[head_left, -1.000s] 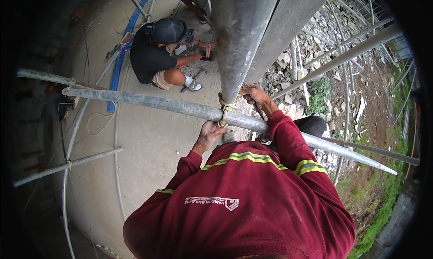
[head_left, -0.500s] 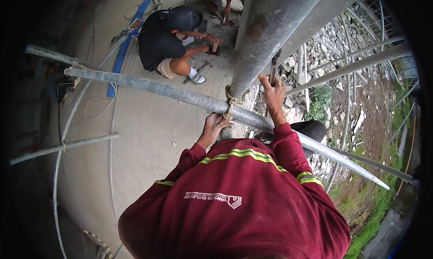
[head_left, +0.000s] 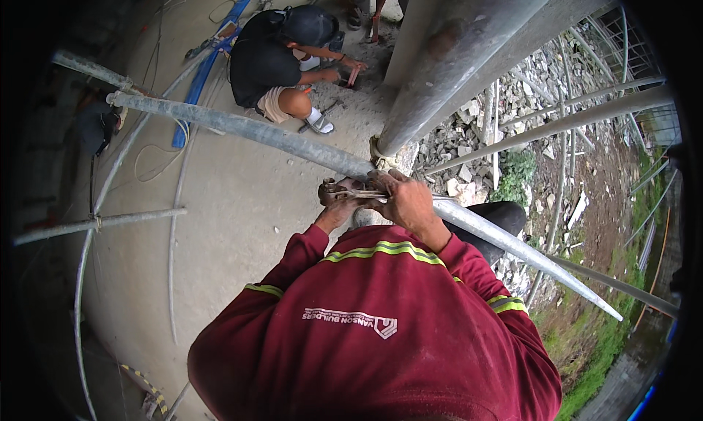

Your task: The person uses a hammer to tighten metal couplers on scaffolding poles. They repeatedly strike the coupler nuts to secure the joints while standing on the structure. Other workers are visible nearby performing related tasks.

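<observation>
A grey steel scaffold pipe [head_left: 271, 137] runs slantwise in front of me and meets a thick upright pipe [head_left: 454, 73] at a scaffold clamp [head_left: 382, 157]. Below that joint my left hand [head_left: 338, 210] is closed around a small brownish metal clamp piece [head_left: 332, 191], its fingers partly hidden. My right hand [head_left: 411, 205] lies over the slanting pipe, its fingers wrapped round a slim metal wrench-like tool [head_left: 360, 194]. The tool's left end meets the clamp piece at my left hand; its exact shape is unclear.
A co-worker [head_left: 267, 65] in black squats on the concrete floor [head_left: 234, 230] ahead, hands near the ground. Another person's arm [head_left: 378, 10] shows beyond. Further pipes [head_left: 549, 128] cross above broken rubble [head_left: 469, 142] on the right. A blue strip [head_left: 198, 91] lies at left.
My right hand has come down and left from beside the upright pipe, bringing the metal tool to my left hand. My left hand has turned and shifted slightly left.
</observation>
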Action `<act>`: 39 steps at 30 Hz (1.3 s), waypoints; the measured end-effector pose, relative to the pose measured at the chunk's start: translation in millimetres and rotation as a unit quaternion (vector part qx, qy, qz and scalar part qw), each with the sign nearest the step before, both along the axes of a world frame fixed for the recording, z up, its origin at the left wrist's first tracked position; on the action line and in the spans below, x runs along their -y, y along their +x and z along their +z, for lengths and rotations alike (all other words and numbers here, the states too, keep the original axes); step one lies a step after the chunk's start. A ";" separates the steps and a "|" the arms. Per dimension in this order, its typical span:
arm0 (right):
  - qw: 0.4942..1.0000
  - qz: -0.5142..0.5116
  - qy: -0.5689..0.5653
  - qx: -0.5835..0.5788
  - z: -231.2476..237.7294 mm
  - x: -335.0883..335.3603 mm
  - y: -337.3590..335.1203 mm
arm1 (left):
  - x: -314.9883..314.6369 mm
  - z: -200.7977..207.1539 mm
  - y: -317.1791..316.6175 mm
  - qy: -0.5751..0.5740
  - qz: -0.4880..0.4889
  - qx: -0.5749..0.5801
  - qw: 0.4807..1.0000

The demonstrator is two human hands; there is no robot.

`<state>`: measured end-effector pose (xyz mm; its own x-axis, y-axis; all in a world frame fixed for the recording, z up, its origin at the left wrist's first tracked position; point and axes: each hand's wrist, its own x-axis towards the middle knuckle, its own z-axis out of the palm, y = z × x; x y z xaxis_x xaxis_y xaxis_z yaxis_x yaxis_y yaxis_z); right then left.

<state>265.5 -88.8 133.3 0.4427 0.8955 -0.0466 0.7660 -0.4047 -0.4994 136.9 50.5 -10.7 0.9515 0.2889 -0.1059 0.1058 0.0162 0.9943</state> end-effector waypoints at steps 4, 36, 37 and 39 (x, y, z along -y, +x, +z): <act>0.999 0.008 -0.026 0.025 -14.9 -7.4 2.9 | 4.3 2.6 0.9 0.052 0.027 0.007 0.998; 0.994 -0.001 0.110 -0.008 -25.7 -14.5 3.4 | 45.8 -73.3 -6.9 0.334 0.064 -0.063 0.938; 0.992 0.007 0.125 -0.010 -25.5 -15.0 4.1 | 44.0 -54.5 -6.4 0.177 0.096 -0.070 0.977; 0.992 -0.002 0.128 -0.019 -16.7 -16.8 8.6 | 41.0 -30.7 -2.6 -0.048 0.145 -0.039 0.987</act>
